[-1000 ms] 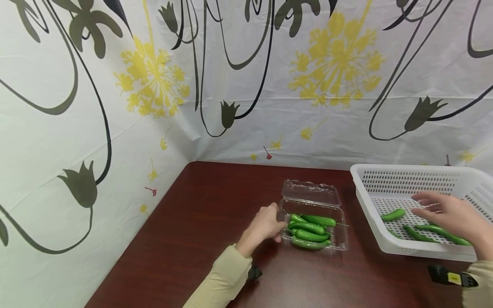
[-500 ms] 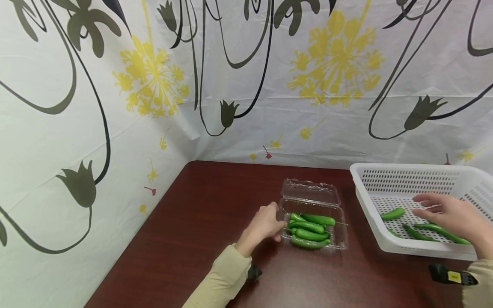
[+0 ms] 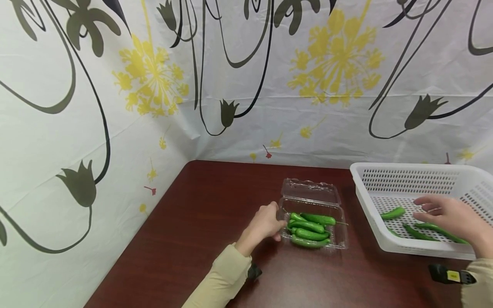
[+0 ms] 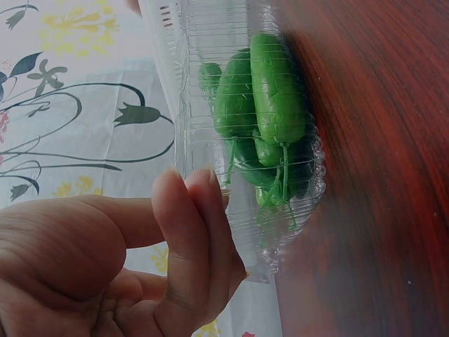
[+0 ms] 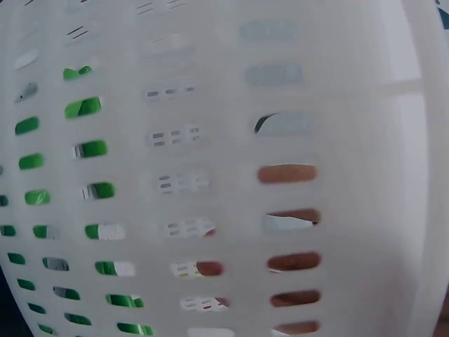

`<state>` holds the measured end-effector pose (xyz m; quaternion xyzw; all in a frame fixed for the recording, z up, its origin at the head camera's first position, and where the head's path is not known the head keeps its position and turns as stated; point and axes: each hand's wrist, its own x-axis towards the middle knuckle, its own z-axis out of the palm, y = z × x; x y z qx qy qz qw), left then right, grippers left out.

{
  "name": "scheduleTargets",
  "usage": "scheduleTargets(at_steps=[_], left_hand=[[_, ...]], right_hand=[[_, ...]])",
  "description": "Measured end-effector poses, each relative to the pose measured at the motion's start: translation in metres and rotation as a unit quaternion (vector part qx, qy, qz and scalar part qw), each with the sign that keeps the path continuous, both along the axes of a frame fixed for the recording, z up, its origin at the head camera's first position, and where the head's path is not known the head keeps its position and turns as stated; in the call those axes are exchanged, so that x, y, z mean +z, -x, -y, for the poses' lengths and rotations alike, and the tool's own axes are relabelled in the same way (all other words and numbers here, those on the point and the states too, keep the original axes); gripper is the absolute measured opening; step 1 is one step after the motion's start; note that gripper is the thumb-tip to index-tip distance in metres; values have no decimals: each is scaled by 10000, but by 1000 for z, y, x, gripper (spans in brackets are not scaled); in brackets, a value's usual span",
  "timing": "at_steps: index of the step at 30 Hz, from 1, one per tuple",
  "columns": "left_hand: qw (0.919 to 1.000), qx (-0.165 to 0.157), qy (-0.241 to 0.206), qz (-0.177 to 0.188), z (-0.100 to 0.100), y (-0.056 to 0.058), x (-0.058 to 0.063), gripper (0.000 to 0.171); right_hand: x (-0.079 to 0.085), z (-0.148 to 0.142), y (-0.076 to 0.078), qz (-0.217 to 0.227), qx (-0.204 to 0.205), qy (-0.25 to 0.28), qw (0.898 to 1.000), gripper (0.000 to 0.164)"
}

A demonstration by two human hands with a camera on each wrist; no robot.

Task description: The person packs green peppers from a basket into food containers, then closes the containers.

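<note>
My left hand (image 3: 263, 224) pinches the left edge of a clear plastic clamshell container (image 3: 340, 237), whose lid (image 3: 310, 194) is folded back behind it. Several green chili peppers (image 3: 310, 235) lie side by side inside, one stem poking toward the right rim. In the left wrist view, thumb and fingers (image 4: 200, 225) meet at the container's rim, and the peppers (image 4: 277, 91) show through its ribbed wall. Over the white slotted basket (image 3: 408, 168) my right hand (image 3: 450, 216) hovers with relaxed fingers and nothing visible in them. A few green chili peppers (image 3: 393, 214) lie on the basket floor beneath it.
The basket wall (image 5: 365, 175) fills the right wrist view, with green and skin showing through its slots. A dark red-brown table (image 3: 185, 239) carries everything. Patterned white sheeting (image 3: 250, 77) hangs behind and along the left side.
</note>
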<state>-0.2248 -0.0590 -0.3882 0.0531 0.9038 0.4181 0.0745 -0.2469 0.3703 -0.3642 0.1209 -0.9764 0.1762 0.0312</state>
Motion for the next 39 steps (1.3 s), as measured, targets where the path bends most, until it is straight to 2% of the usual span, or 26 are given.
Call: scheduleTargets(at_steps=[7,15,33,39], left_hand=[[10000,-26,18,-7,1,0,1,24],[10000,-34,-37,-47,1,-1,1,23],[10000,-45,-35,-4,1,-1,1,23],[10000,-52,-22,-11,1,-1,1,23]], right_hand=[[-1,0,-1,-80,86,-183,9998,47],[-2,-3,2,258,-54,-438,9987,46],[-7,-14,4,621,-216,-604,9960,48],[-10,-15,2,1012,-236,-691,9922,51]])
